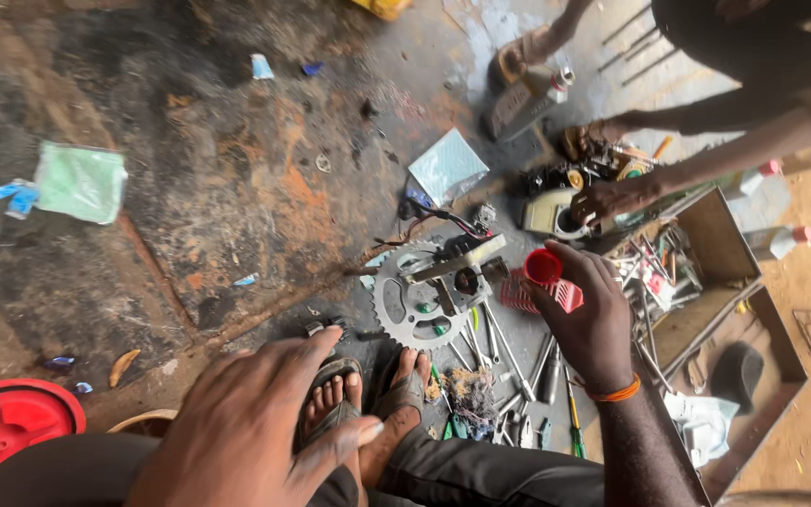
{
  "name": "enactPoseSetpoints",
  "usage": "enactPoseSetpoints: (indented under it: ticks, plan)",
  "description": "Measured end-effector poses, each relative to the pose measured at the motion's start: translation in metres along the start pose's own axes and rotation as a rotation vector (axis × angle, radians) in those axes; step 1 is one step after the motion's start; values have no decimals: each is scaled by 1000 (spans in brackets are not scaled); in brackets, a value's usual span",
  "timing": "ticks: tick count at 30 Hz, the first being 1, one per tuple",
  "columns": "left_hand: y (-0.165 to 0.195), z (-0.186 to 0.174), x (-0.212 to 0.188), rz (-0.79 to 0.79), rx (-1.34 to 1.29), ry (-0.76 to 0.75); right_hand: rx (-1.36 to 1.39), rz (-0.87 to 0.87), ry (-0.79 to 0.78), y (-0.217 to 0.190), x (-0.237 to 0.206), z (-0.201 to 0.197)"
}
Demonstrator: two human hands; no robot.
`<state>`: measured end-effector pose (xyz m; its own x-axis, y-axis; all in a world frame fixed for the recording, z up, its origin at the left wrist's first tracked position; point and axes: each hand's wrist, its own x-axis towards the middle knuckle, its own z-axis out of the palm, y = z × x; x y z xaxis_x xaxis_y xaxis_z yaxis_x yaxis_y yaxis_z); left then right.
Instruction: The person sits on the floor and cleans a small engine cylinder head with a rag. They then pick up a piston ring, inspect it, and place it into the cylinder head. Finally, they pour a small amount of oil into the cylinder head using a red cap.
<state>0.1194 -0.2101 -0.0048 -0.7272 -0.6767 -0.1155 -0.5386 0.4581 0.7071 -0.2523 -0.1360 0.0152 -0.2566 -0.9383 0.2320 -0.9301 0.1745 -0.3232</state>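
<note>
My right hand (589, 314), with an orange band at the wrist, holds a small red cap-like part (543, 268) over a red ribbed piece (521, 293). My left hand (255, 422) rests spread on my knee, holding nothing. Below lie a metal sprocket (405, 305), wrenches (509, 361) and screwdrivers on the floor near my sandalled feet (368, 399).
Another person's hand (612, 197) reaches into parts beside an open metal toolbox (720, 244). A red round lid (7, 427) lies at the lower left. Plastic scraps (80, 181) and a pale packet (448, 166) litter the stained concrete floor.
</note>
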Motion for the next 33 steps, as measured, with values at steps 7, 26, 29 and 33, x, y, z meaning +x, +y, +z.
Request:
enactPoseSetpoints:
  ticks: [7, 26, 29, 33]
  plan:
    - [10, -14, 0, -81, -32, -58, -20, -9, -7, -6, -1, -4]
    - [16, -24, 3, -105, -3, -206, -115, -63, -116, -7, 8, -1]
    - [16, -24, 2, -76, -24, -169, -139, -89, -97, -7, 8, -2]
    - [17, -25, 1, -108, 11, -203, -95, -54, -117, -9, 9, -4]
